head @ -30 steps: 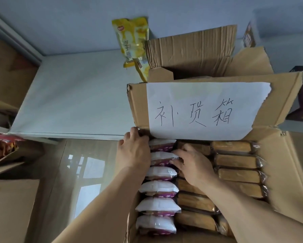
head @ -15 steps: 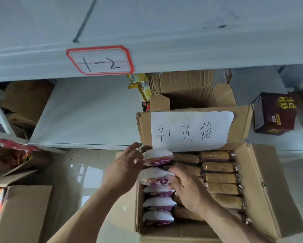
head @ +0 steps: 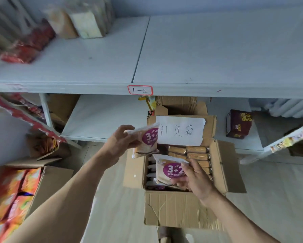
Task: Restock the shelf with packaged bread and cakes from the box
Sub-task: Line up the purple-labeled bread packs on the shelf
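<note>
An open cardboard box [head: 178,207] stands on the floor, with a white handwritten paper label on its back flap. Inside lie a row of white-and-purple bread packs and rows of brown cakes [head: 191,151]. My left hand [head: 120,143] grips one white pack with a purple "3+2" mark [head: 147,139], lifted above the box's left rim. My right hand [head: 196,179] holds a second such pack [head: 170,170] just over the box. The white shelf [head: 200,50] marked "1-2" spans the view above.
Bagged bread [head: 80,20] and red packets [head: 28,44] sit at the shelf's back left. A dark red carton [head: 238,123] stands on the lower shelf at right. A box of orange packs [head: 12,193] stands on the floor at left. A radiator is at far right.
Both hands have lifted a bread pack each out of the box. The view has tilted up, and the top of the shelf marked "1-2" now shows.
</note>
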